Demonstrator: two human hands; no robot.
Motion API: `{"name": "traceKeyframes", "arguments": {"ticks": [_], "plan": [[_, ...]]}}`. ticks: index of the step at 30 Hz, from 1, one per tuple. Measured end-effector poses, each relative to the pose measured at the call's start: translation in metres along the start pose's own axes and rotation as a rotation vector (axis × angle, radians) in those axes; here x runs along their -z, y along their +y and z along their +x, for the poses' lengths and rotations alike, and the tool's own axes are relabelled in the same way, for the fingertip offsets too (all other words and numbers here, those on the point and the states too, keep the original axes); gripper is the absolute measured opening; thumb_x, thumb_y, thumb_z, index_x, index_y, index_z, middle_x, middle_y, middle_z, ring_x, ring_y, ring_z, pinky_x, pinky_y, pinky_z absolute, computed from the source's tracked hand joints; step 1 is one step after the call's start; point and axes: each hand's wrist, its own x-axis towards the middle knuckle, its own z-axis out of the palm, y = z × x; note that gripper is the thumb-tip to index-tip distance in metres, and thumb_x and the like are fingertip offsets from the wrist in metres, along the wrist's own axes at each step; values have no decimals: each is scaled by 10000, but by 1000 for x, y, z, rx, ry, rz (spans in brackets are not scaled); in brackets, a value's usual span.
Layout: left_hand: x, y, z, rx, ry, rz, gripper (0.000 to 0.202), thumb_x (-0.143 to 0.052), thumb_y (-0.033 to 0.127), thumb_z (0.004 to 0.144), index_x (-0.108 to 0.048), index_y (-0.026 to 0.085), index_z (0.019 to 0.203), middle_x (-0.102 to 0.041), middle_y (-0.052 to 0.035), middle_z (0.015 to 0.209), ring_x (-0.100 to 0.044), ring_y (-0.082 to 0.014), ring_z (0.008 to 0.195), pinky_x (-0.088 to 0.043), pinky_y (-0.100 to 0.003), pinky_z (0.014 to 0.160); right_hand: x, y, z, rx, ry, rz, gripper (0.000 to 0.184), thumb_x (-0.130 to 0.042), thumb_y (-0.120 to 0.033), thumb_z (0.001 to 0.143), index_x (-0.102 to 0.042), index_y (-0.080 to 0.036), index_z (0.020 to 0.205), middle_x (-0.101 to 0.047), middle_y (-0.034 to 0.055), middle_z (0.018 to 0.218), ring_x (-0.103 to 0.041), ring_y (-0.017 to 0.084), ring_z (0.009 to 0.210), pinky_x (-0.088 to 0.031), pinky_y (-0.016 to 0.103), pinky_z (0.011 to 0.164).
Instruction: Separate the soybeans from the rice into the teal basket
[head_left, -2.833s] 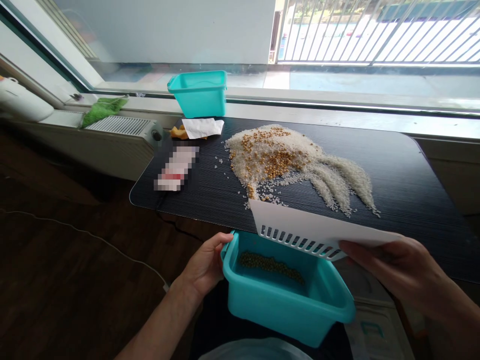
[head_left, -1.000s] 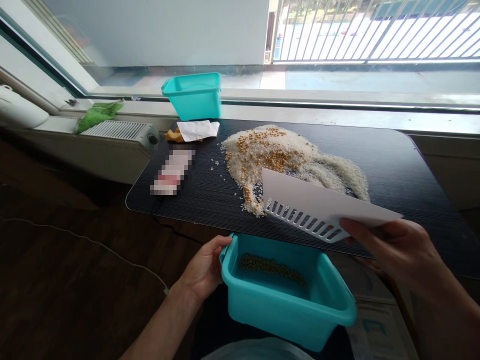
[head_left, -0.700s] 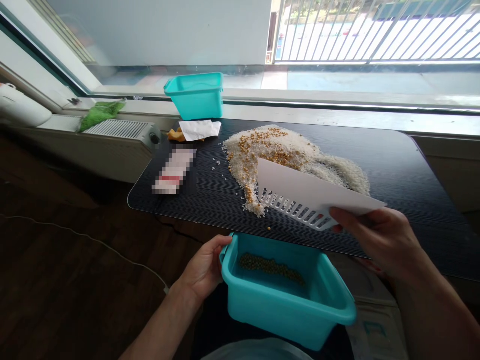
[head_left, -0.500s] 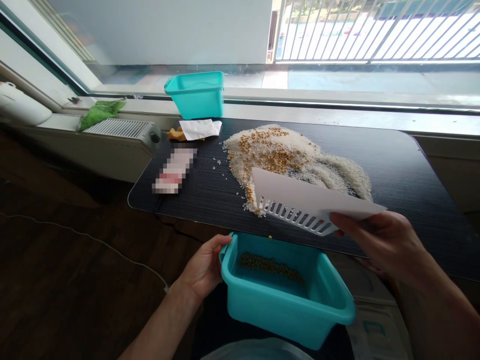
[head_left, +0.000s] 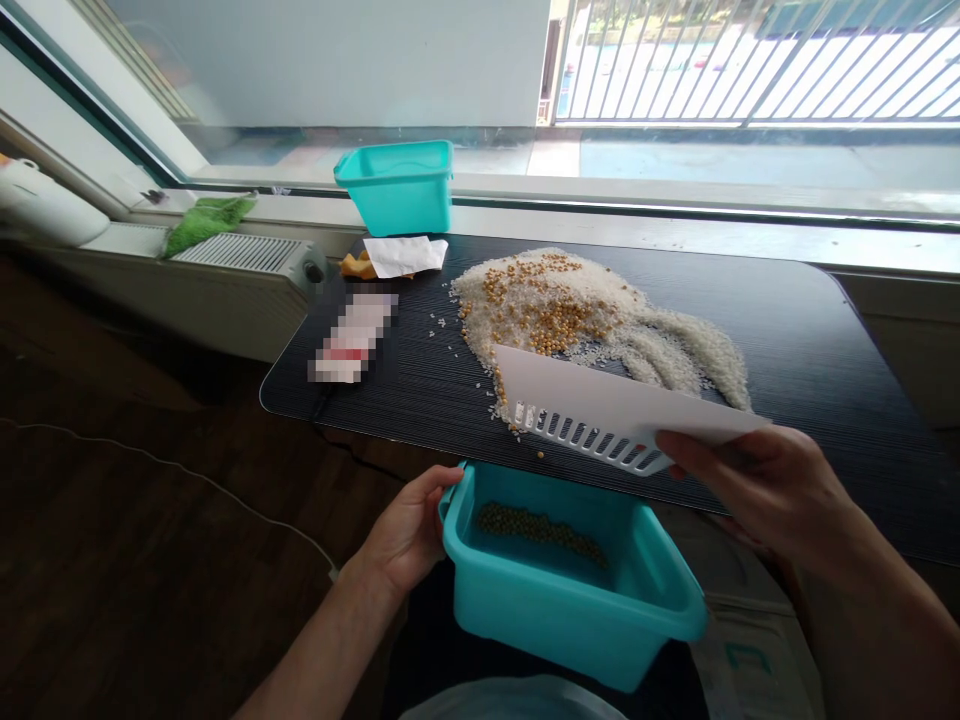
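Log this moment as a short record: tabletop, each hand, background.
Tabletop: black, wood-grained; white rice heap mixed with round golden grains
Left hand: grips the left end of a turquoise rectangular plastic tub with small round greenish grains inside
Right hand: holds a flat white slotted sheet, apparently plastic, over the tabletop
Background: second turquoise tub, green cloth

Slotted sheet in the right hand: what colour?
The slotted sheet is white, best seen in the head view.

A heap of white grains (head_left: 600, 285) and golden beans (head_left: 559, 322) spreads across the dark table (head_left: 802, 350) before me, one stray bean (head_left: 541, 455) near my edge; to my left lie a pixelated item (head_left: 352, 340) and white paper (head_left: 403, 257) over something yellow (head_left: 358, 266).
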Motion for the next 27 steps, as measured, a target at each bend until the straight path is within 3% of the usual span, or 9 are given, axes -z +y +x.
{"name": "traceKeyframes", "arguments": {"ticks": [3, 7, 10, 19, 22, 27], "plan": [[0, 0, 0, -2, -20, -8, 232, -517, 148, 790, -595, 107, 575, -623, -27, 490, -551, -98, 435, -473, -222, 532, 3, -1, -3, 2, -67, 37, 286, -693, -493, 628, -718, -219, 551, -691, 24, 530, -655, 221, 561, -506, 273, 431], [0, 0, -1, -13, -25, -3, 228, -520, 147, 789, -585, 114, 573, -611, -17, 485, -546, -92, 436, -466, -214, 524, 7, 1, -7, -20, -43, 59, 279, -705, -515, 607, -750, -241, 627, -680, 20, 499, -675, 254, 608, -549, 305, 464], [-1, -1, -1, -22, -5, 4, 221, -520, 148, 792, -588, 112, 585, -618, -19, 493, -555, -96, 442, -476, -217, 529, 13, 4, -12, -31, -26, 72, 293, -729, -516, 573, -769, -256, 701, -729, 21, 608, -676, 254, 604, -554, 311, 445], [-3, -1, 0, -58, -40, -32, 225, -508, 88, 793, -567, 127, 579, -602, 4, 472, -541, -74, 413, -454, -184, 476, 39, 19, -28, -155, -121, 44, 193, -765, -453, 544, -748, -263, 576, -728, 11, 585, -651, 232, 505, -569, 305, 466], [-3, -2, -1, -61, -46, -25, 229, -507, 90, 791, -557, 130, 571, -591, 8, 463, -528, -73, 402, -449, -187, 469, 33, 14, -27, -184, -111, 90, 234, -771, -444, 541, -763, -231, 635, -734, 35, 603, -654, 243, 523, -558, 308, 444], [-3, -1, -2, -20, -4, -1, 208, -497, 130, 807, -589, 112, 622, -640, -31, 519, -577, -105, 459, -486, -223, 538, 10, -4, -16, -143, 50, 109, 279, -744, -470, 565, -754, -202, 640, -735, 48, 628, -663, 249, 597, -546, 304, 476]]}}
